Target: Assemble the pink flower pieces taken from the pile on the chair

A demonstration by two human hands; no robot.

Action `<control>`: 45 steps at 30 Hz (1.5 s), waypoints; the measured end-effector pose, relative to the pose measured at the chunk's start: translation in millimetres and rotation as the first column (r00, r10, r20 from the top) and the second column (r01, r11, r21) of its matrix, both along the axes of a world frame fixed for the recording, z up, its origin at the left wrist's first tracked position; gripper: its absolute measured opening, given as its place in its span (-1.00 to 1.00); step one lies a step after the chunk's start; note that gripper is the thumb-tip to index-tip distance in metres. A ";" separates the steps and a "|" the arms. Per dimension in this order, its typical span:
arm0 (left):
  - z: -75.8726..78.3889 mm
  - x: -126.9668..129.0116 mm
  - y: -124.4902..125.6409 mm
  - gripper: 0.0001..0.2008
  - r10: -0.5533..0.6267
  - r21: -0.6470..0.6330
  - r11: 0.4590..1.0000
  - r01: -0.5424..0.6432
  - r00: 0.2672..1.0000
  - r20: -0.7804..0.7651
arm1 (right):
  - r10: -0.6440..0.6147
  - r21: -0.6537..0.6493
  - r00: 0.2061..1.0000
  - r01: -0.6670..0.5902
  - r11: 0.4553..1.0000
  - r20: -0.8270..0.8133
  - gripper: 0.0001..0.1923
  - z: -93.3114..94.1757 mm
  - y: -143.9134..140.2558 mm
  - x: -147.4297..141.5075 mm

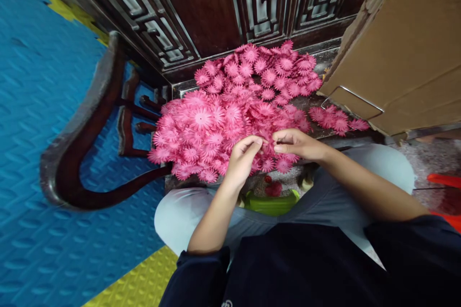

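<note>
A big heap of pink paper flowers (pixel 230 105) covers a dark wooden chair seat (pixel 317 105) in front of me. My left hand (pixel 242 158) and my right hand (pixel 295 143) meet at the near edge of the heap, fingertips pinched together on a pink flower piece (pixel 268 143) between them. The piece itself is mostly hidden by my fingers. A few loose flowers (pixel 338 120) lie apart on the right of the seat. My knees in light grey trousers (pixel 187 211) sit just below the hands.
A curved wooden armrest (pixel 82 129) sweeps round on the left above blue foam floor mats (pixel 36 105). A cardboard box (pixel 406 48) with a wire handle stands at the right. A green container (pixel 270 204) sits between my knees. The carved chair back (pixel 201 5) rises behind the heap.
</note>
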State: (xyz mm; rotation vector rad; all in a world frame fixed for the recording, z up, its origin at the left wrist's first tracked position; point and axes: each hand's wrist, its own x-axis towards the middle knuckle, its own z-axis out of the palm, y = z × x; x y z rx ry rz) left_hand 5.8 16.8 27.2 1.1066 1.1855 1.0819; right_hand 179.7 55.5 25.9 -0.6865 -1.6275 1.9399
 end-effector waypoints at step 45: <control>12.0 1.9 0.4 -0.78 -0.004 0.100 0.995 0.018 0.990 -0.143 | -0.114 0.062 0.993 0.113 0.992 0.014 -0.73 1.9 -3.0 1.4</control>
